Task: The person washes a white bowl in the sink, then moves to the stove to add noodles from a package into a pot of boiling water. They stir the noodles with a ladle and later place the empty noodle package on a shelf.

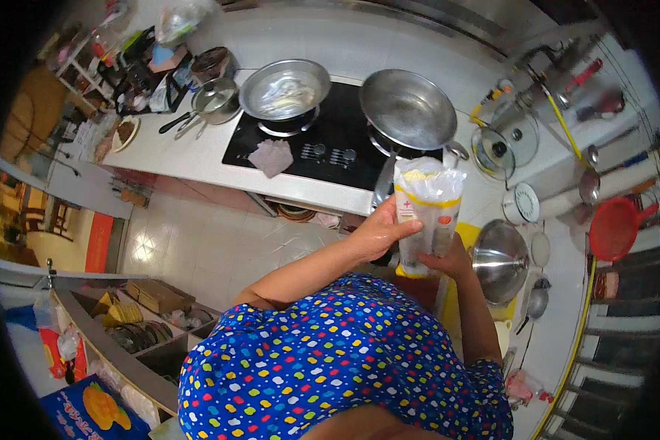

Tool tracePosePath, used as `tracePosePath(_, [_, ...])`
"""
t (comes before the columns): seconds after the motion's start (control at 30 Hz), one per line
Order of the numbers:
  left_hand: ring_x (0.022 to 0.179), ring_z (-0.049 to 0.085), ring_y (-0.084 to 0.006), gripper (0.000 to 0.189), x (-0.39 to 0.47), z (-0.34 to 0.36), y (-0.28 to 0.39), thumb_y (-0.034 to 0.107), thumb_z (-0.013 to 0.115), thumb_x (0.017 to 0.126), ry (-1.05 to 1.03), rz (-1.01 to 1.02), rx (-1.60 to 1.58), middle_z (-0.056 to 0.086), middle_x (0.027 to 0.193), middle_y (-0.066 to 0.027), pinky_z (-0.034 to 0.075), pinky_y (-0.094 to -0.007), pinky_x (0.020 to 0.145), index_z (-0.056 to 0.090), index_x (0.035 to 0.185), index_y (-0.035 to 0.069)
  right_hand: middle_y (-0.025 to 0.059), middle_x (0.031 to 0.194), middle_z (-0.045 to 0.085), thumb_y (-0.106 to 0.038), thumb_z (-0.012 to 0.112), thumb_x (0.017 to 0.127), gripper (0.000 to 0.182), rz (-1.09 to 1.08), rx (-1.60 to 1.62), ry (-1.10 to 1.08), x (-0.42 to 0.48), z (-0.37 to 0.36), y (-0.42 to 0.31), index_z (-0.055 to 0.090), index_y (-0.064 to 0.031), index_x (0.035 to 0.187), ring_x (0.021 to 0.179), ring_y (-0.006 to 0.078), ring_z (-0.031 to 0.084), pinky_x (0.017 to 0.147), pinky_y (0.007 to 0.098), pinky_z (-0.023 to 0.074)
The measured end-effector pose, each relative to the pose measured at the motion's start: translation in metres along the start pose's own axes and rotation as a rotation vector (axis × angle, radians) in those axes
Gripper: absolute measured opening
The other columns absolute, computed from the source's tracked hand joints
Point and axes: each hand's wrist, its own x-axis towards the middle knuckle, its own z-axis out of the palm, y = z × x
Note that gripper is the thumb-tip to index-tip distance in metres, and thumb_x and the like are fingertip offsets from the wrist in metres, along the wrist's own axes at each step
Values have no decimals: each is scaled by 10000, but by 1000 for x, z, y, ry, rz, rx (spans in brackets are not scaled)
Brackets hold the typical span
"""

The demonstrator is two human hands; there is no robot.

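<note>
In front of my body I hold an upright clear plastic food bag [430, 214] with yellow bands, printing and a crumpled top. Something pale yellow shows through near its top. My left hand [380, 226] grips its left side, thumb across the front. Around the lower right side is my right hand [452, 259], its fingers partly hidden. Just beyond the bag, a steel wok [410, 110] sits on the right burner of a black gas hob [324, 137]. A steel basin [247, 104] on the left burner holds pale contents that I cannot make out.
A folded cloth [271, 158] hangs over the hob's front edge. Left of the hob stands a small lidded pan [215, 100]. Along the right counter are a glass lid [493, 152], a white round container [521, 203] and a large steel lid or bowl [500, 261]. An open drawer unit [143, 324] stands behind-left.
</note>
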Motion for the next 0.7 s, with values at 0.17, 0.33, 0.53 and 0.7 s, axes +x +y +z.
tracePosePath(0.17, [1163,498,-208,596,-10,-13,46,91,701,793,-101,-15,214,525,1254,-91,391,-371,1011,385,1296,47,81,982,644,-203,815,591,609,280,97,35,0,14,-50,566,-8,1111,878,177,620,786,325,499])
tracePosePath(0.33, [1150,496,-214,677,-10,-42,69,129,738,760,-189,-1,432,515,1241,-106,414,-390,987,370,1326,69,72,1007,628,-158,797,594,621,268,200,72,1,30,-59,544,-12,1142,892,180,605,805,330,486])
tracePosePath(0.53, [1093,499,-168,667,0,-72,83,49,692,758,-166,55,594,533,1158,-58,433,-344,918,383,1346,107,89,1060,617,-144,789,617,629,202,261,146,-8,36,-56,519,-4,1167,951,205,601,848,351,481])
tracePosePath(0.7, [926,538,-100,400,16,-103,97,60,681,783,-20,217,671,587,1003,-32,449,-249,845,566,1166,60,100,1058,627,-162,804,607,628,190,207,227,-22,20,-29,534,3,1150,946,217,614,843,353,494])
